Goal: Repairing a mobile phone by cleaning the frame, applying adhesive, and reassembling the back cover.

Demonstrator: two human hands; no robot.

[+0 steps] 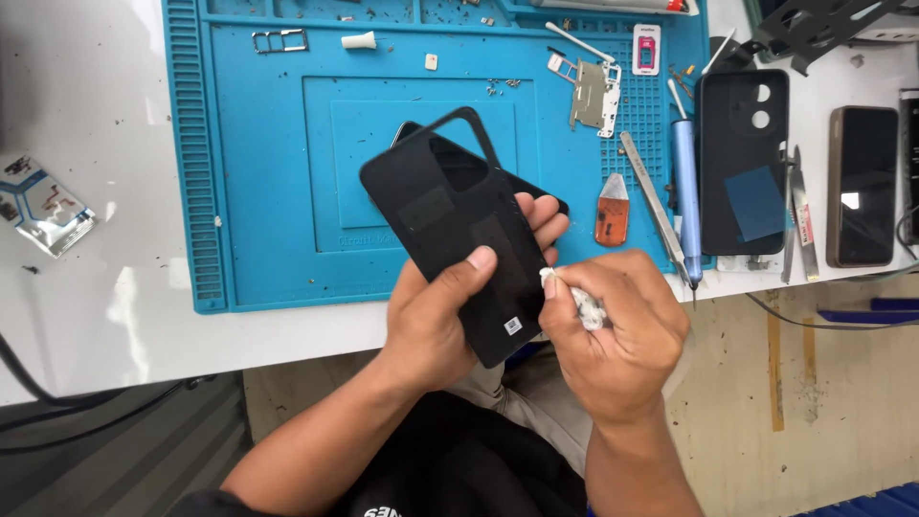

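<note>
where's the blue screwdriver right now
In the head view, the blue screwdriver lies on the right edge of the blue work mat, between the metal tweezers and the black phone case, untouched by either hand.

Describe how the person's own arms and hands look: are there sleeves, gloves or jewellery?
Both forearms are bare, with no sleeves in view. The left hand and right hand wear no gloves; no rings, watch or bracelet are visible. Fingers have short nails.
</note>
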